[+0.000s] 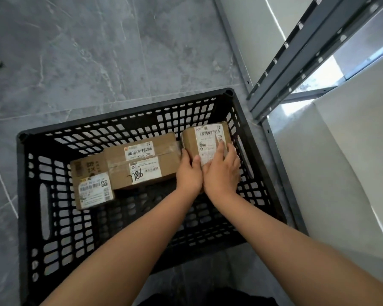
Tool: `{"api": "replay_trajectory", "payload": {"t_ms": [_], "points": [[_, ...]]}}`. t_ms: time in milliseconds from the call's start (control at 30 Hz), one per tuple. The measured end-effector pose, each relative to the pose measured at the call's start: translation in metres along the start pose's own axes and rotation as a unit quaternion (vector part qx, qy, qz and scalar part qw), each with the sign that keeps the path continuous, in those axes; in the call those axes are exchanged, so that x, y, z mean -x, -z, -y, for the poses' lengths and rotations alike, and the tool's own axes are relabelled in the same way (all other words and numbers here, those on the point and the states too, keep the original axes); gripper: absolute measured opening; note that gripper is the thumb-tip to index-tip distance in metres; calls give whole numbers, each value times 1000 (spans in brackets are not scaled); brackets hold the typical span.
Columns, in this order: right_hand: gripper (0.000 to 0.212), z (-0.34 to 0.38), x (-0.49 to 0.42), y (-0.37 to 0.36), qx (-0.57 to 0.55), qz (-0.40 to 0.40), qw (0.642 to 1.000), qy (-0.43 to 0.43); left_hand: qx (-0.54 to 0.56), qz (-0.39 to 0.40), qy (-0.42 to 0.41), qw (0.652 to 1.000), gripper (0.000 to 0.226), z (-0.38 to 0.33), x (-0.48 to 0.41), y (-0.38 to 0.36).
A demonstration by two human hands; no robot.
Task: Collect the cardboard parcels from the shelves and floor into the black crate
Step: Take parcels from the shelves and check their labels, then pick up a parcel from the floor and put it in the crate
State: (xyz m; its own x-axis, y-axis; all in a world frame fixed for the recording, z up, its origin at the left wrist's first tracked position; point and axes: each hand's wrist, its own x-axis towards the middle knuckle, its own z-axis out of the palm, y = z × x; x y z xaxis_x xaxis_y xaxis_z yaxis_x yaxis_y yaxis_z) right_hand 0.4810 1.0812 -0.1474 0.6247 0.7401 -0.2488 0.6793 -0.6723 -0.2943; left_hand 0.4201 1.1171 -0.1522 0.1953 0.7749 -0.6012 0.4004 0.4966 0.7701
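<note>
Inside the black slatted crate [119,115], a small brown cardboard parcel [91,184] labelled 69 is lying at the left, touching a longer taped parcel [142,162] handwritten 786. My left hand [189,173] and right hand [222,173] are both gripping a third white-labelled parcel [205,140] near the crate's right wall, beside grey metal shelving [296,62].

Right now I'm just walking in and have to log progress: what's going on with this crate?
A person's left hand and right hand grip a cardboard parcel at the right end of the black crate. A long parcel marked 786 and a short parcel marked 69 lie on its bottom. The crate stands on the floor beside metal shelving.
</note>
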Motion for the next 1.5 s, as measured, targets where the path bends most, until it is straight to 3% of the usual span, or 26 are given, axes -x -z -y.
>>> {"api": "replay_trajectory", "payload": {"t_ms": [167,267,500,700,900,1000,1167,1500], "points": [[64,-15,-11,-10,28,45,998,46,-57,-54,5,997,48,-2,-12,-12],[72,-26,-13,-15,54,100,990,89,-101,-101,4,990,41,0,-19,-16],[66,-30,-24,-24,67,162,978,112,-271,-161,-61,947,26,3,-26,-13],[65,-25,-29,-31,81,161,974,134,-363,-76,-168,913,39,12,-3,11],[68,-20,-32,-33,95,152,973,147,-429,74,-152,888,57,28,17,26],[68,-21,-30,-17,43,132,981,137,-428,115,-145,884,54,21,22,34],[54,3,-1,62,-176,170,968,51,-390,124,-108,906,38,-45,62,77],[51,108,76,390,-306,158,938,36,-273,92,-133,948,42,-310,227,188]]}}
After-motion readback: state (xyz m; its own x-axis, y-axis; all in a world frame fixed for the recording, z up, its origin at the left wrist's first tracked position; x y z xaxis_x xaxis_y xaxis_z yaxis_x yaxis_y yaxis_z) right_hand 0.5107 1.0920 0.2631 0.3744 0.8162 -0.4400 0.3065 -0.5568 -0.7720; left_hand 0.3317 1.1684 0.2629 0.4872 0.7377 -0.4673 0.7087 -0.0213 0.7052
